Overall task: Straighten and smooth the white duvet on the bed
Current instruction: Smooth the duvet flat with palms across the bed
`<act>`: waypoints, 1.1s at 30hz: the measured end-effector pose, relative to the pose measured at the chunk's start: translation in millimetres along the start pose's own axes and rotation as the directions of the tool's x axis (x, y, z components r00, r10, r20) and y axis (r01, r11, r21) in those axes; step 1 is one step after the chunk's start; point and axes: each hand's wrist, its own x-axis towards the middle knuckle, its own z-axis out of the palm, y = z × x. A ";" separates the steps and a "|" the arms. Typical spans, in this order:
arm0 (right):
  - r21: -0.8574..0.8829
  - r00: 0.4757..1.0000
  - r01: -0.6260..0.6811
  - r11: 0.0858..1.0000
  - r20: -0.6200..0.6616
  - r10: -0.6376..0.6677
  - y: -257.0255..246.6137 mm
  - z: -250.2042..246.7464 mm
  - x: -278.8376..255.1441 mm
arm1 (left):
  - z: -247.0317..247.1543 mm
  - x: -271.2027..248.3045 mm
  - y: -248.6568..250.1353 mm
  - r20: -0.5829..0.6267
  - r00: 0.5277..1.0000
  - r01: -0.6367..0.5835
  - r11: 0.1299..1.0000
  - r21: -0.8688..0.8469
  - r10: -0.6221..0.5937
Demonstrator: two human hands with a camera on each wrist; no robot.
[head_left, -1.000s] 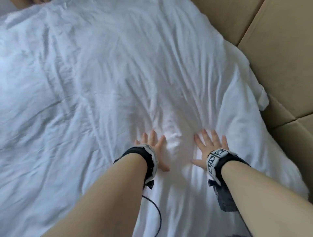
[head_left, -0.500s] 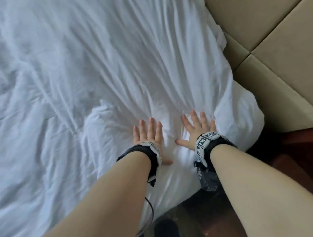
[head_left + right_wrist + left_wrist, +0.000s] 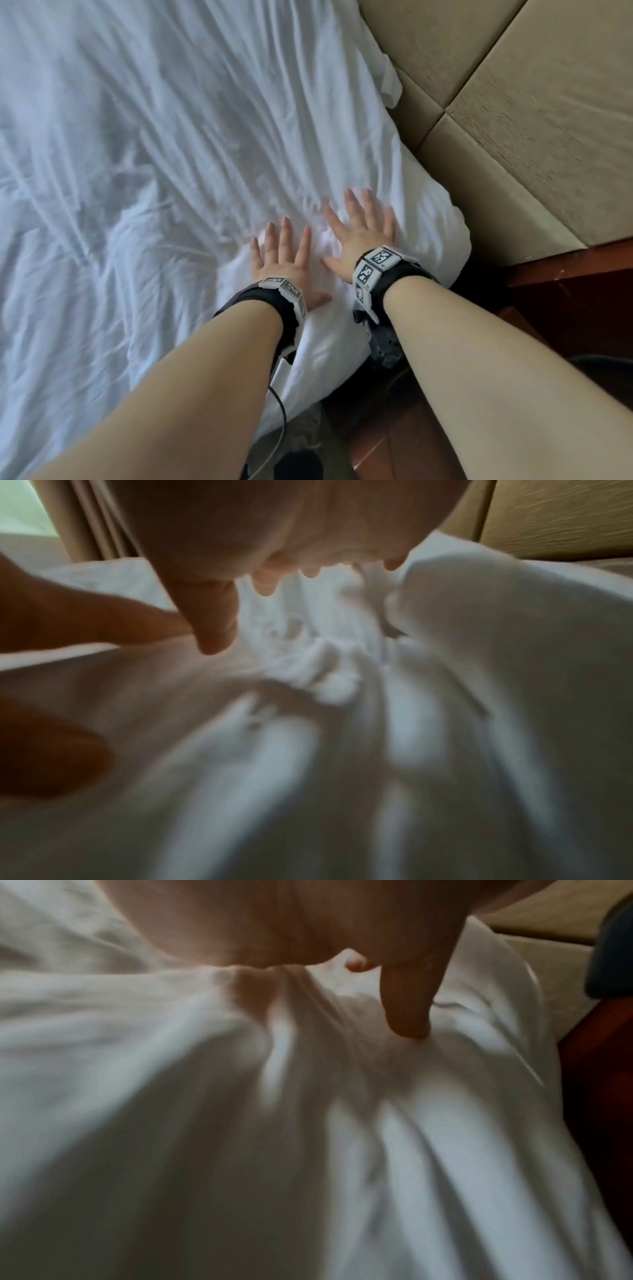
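Note:
The white duvet (image 3: pixel 171 154) covers the bed, creased with long folds running toward its near right corner (image 3: pixel 442 233). My left hand (image 3: pixel 284 253) lies flat on the cloth with fingers spread, palm down. Just to its right, my right hand (image 3: pixel 359 229) presses flat with fingers spread, close to the corner's edge. A small bunch of wrinkles sits between the two hands. In the left wrist view the duvet (image 3: pixel 240 1123) is blurred under the palm and the thumb (image 3: pixel 407 1010) touches it. In the right wrist view the duvet (image 3: pixel 479 669) bulges up at the right.
A tan padded headboard (image 3: pixel 531 120) in square panels stands right of the bed. Dark red-brown wood floor (image 3: pixel 565 308) shows below the corner. A black cable (image 3: pixel 279 411) hangs from my left wristband. A curtain (image 3: pixel 89 520) is in the right wrist view.
Both hands have slid together along the duvet toward its near right corner, staying flat and side by side. The corner and the floor have come into view.

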 end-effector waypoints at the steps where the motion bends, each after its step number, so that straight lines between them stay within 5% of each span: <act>1: -0.034 0.996 -0.039 0.999 0.083 0.041 13.1 7.0 -0.7 | 1.8 2.4 6.1 0.016 0.999 -0.034 0.999 0.036 0.034; 3: -0.075 0.971 -0.099 0.992 0.209 0.113 41.7 25.5 -6.7 | 12.2 5.7 18.7 0.085 0.991 -0.113 0.985 0.130 0.103; 9: -0.112 0.943 -0.197 0.974 0.249 0.219 92.9 52.5 -27.0 | 29.6 -1.2 45.3 0.174 0.944 -0.312 0.932 0.185 0.281; 12: -0.042 0.987 -0.110 0.993 0.117 0.114 81.6 29.9 -26.4 | 15.5 -1.6 43.1 0.081 0.945 -0.326 0.918 0.226 0.316; 15: -0.159 0.999 0.038 0.987 0.035 -0.033 79.1 21.7 -20.0 | 17.8 5.9 42.6 0.060 0.956 -0.293 0.926 0.239 0.287; 20: -0.111 0.937 -0.238 0.965 0.236 0.258 136.0 63.2 -32.6 | 44.9 12.1 70.5 0.249 0.884 -0.462 0.826 0.323 0.396; 24: 0.004 0.881 -0.367 0.930 0.324 0.346 109.7 48.5 -32.3 | 51.8 -3.1 79.8 0.307 0.802 -0.596 0.717 0.362 0.512; 26: 0.037 0.932 -0.308 0.951 0.213 0.293 82.5 24.7 -26.4 | 42.5 -14.1 68.3 0.211 0.845 -0.534 0.768 0.355 0.491; 29: 0.112 0.997 0.034 0.993 -0.067 -0.027 51.4 20.2 -28.2 | 31.2 -27.0 33.6 0.019 0.958 -0.274 0.895 0.351 0.286; 30: 0.096 0.997 0.077 0.992 0.016 -0.079 46.5 26.1 -31.7 | 34.3 -30.9 21.9 0.007 0.977 -0.205 0.922 0.329 0.215; 33: 0.068 0.933 -0.082 0.994 0.356 0.052 56.7 63.4 -46.9 | 59.6 -41.3 5.7 0.202 0.969 -0.172 0.972 0.160 0.139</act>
